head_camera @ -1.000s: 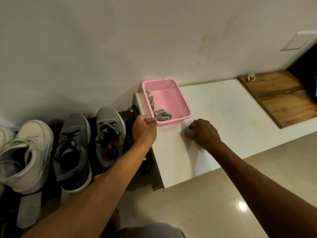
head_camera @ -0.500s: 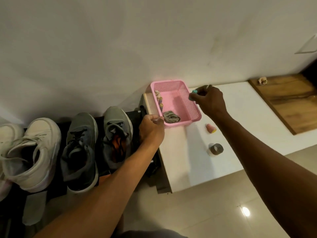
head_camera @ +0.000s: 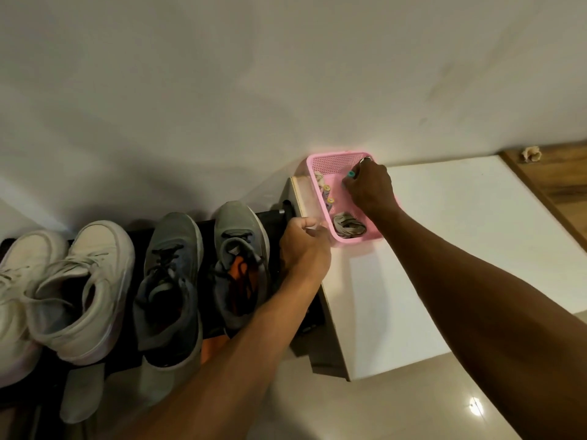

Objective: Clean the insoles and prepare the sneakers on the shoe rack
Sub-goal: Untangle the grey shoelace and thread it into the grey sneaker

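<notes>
On black shoe rack [head_camera: 208,231], toes to wall: white sneakers [head_camera: 79,290], then grey sneakers [head_camera: 173,274], the right one showing orange inside, possibly an insole. Below the white pair, one pale insole [head_camera: 81,392]. Next, left hand [head_camera: 305,249], fingers curled, pinching the near corner of pink basket [head_camera: 336,161]. Basket on white cabinet top [head_camera: 476,223], holding batteries [head_camera: 328,195] and grey bundle [head_camera: 348,225]. Inside it, right hand [head_camera: 370,188], pinching small teal item [head_camera: 350,174].

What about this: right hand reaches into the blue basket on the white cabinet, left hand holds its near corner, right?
No, the basket is pink, not blue; the head view shows it. The right hand, pinching a small teal object, reaches into it on the white cabinet while the left hand holds its near corner.
</notes>
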{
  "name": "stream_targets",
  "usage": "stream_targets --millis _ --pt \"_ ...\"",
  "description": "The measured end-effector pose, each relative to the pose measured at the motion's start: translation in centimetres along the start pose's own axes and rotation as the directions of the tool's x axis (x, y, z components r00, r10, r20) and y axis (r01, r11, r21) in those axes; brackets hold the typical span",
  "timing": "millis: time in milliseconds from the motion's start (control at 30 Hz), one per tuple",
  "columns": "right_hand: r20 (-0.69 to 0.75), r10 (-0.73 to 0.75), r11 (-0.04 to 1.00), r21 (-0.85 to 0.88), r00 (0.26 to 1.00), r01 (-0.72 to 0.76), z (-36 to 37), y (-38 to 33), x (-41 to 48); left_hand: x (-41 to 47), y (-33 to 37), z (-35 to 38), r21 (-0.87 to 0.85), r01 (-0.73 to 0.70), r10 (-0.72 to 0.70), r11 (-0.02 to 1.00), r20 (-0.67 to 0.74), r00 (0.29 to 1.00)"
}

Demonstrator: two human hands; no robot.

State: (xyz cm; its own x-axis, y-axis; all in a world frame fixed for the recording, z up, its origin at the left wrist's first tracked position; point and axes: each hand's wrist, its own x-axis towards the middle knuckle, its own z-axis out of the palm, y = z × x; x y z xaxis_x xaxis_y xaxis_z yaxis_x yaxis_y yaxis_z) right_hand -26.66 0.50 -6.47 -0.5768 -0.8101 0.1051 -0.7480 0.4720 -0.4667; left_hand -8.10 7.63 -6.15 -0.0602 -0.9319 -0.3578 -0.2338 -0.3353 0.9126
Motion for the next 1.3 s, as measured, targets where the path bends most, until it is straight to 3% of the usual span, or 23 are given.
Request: stream_targets --millis 200,333,633,900,1067,1200,1300 --pt "0.014 -0.044 0.999 -0.002 0.999 0.044 -1.1 0.0 -0.7 -0.1 0.0 0.0 0.021 -0.002 0.002 1.000 0.018 1.000" --pt "-0.062 -0.061 0.998 0.019 0.996 0.062 -4.3 0.7 -2.0 -0.5 0.4 0.0 0.024 0.013 -0.014 1.000 0.026 1.000" --pt "-0.133 0.120 0.990 -0.061 0.984 -0.129 -10.5 7.3 -8.8 -1.4 0.9 0.5 0.020 -0.024 0.023 1.000 0.034 0.999" --pt "0.074 0.216 0.969 -0.135 0.974 -0.205 -8.4 11.5 -12.2 -2.0 1.0 0.8 0.025 -0.025 0.023 0.999 0.046 0.999" --pt "0.094 0.228 0.966 -0.143 0.969 -0.213 -7.1 11.9 -12.2 -1.9 1.0 0.8 0.016 -0.022 0.022 1.000 0.049 0.999" --pt "0.052 0.209 0.975 -0.086 0.977 -0.204 -7.4 11.9 -11.7 -1.9 1.1 0.9 0.015 -0.018 0.017 1.000 0.049 0.999" --pt "-0.057 0.177 0.984 0.007 0.983 -0.177 -8.7 10.9 -10.4 -1.8 1.0 0.9 0.014 -0.026 0.025 1.000 0.048 0.999"
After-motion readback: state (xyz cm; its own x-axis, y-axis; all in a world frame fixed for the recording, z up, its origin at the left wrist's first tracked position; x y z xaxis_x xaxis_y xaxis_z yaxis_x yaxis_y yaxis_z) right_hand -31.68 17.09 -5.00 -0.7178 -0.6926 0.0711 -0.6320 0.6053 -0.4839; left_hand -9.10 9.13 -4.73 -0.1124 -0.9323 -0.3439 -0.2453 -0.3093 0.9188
